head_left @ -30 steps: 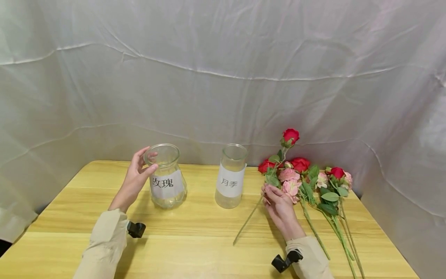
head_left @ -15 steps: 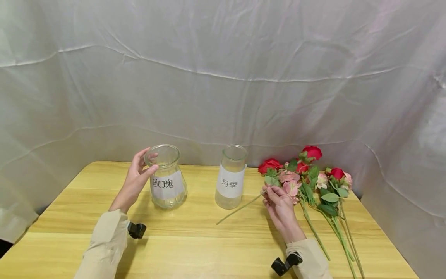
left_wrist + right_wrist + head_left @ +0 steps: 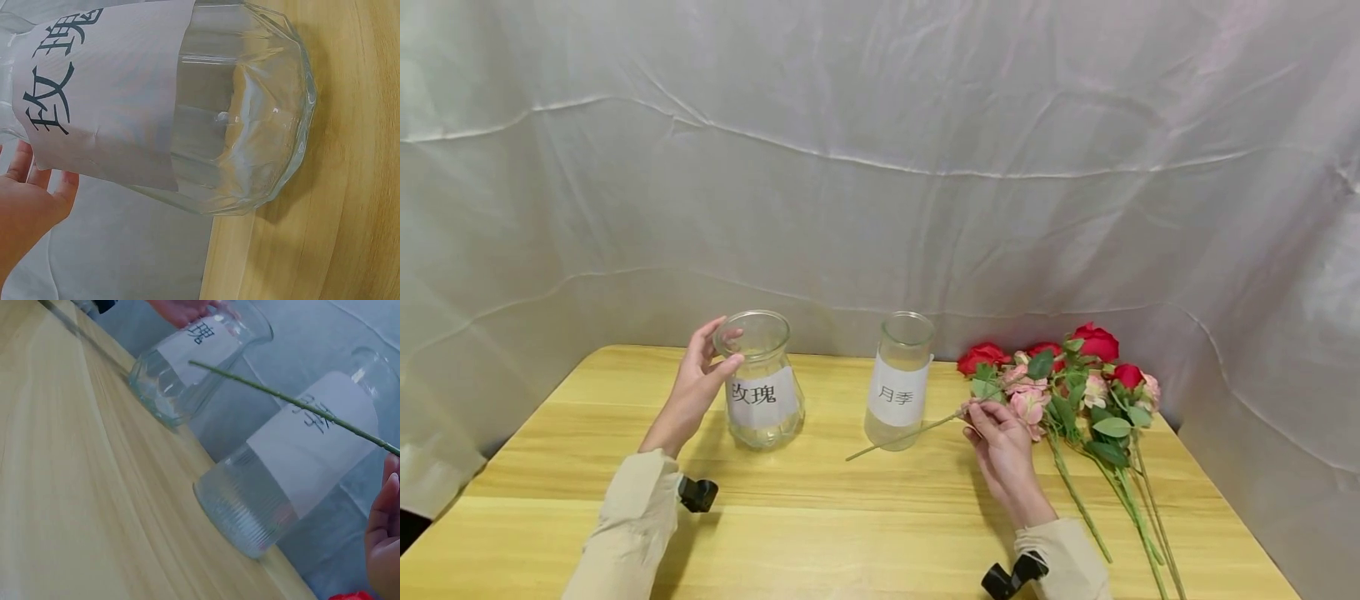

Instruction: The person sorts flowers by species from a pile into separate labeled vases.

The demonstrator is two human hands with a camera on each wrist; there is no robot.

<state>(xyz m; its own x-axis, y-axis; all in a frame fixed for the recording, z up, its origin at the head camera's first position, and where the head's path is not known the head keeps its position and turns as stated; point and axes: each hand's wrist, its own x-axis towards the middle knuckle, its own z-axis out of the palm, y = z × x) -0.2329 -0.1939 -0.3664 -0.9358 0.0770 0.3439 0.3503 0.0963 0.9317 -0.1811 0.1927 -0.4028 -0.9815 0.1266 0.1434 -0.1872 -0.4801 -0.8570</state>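
Observation:
My left hand [image 3: 694, 382] grips the neck of a wide glass vase [image 3: 766, 435], thumb in front and fingers behind the rim. The vase stands upright with a white paper label [image 3: 119, 94] in black characters. My right hand [image 3: 1006, 446] pinches the green stem [image 3: 281, 395] of a red rose [image 3: 1096, 343] between thumb and fingers. That stem slants down to the left, crossing in front of a narrow glass vase [image 3: 880, 435], which also bears a white label. The rose's bloom lies to the right, over the other flowers.
Several red and pink flowers [image 3: 1028, 405] lie at the right of the wooden table [image 3: 790, 533], with stems [image 3: 1081, 508] toward the front. A grey cloth [image 3: 880, 225] hangs behind the table. Black wrist cameras [image 3: 698, 495] sit on both sleeves.
The rose has turned in my right hand: its bloom has swung right and down, and the stem's lower end has swung left and up. My left hand has stayed on the wide vase.

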